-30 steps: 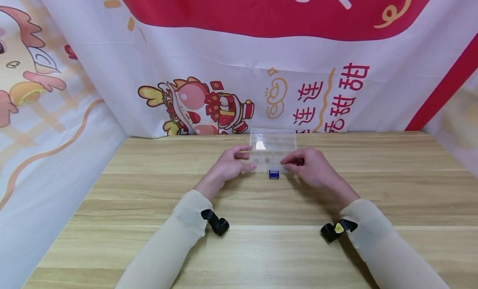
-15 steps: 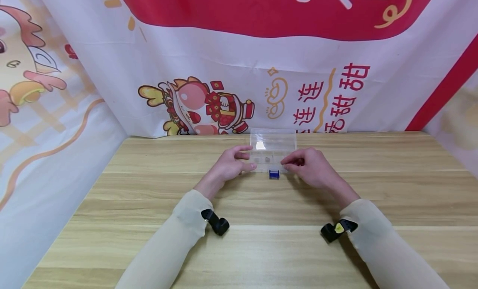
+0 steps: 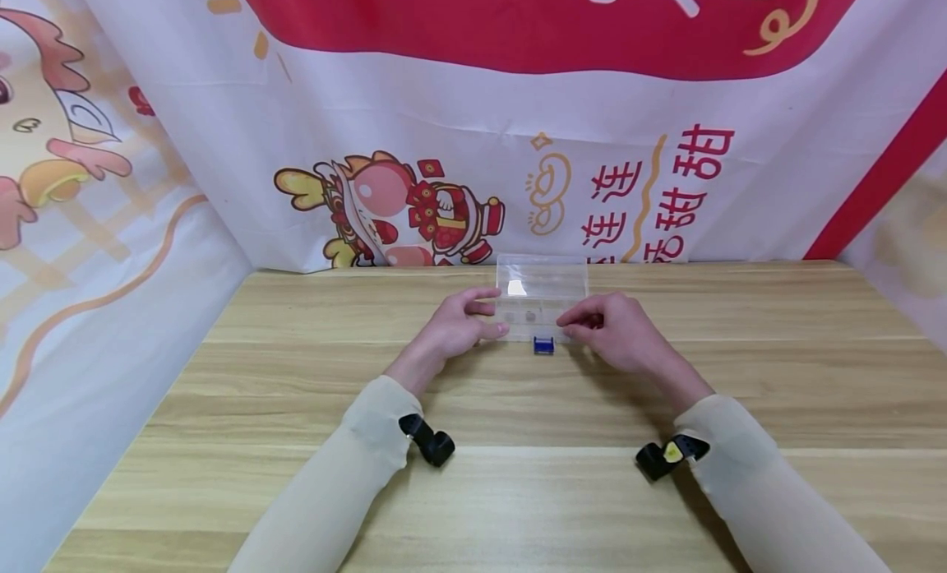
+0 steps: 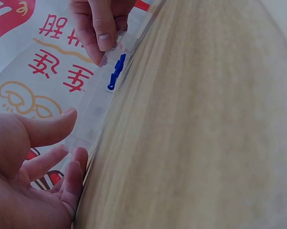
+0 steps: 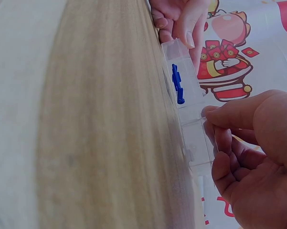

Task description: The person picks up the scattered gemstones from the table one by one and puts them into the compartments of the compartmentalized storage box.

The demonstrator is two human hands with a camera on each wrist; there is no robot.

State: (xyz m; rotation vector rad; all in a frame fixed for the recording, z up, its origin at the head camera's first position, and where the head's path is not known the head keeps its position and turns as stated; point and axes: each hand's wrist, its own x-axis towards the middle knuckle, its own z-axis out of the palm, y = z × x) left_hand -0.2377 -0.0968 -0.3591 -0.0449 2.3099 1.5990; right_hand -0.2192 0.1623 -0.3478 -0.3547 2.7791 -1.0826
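Observation:
A clear plastic compartment box stands near the back edge of the table, its clear lid raised against the cloth behind. On its front side sits a blue latch, also plain in the left wrist view. My left hand holds the box's left end, thumb by the front corner and fingers around the side. At the right end, my right hand pinches the rim with thumb and curled fingers; whether something small is also between them is hidden. Small greyish spots show in the middle compartments, too faint to identify.
The wood-grain table stretches in front of the box and to both sides. A printed white and red cloth hangs right behind it. Black wrist cameras sit on both sleeves.

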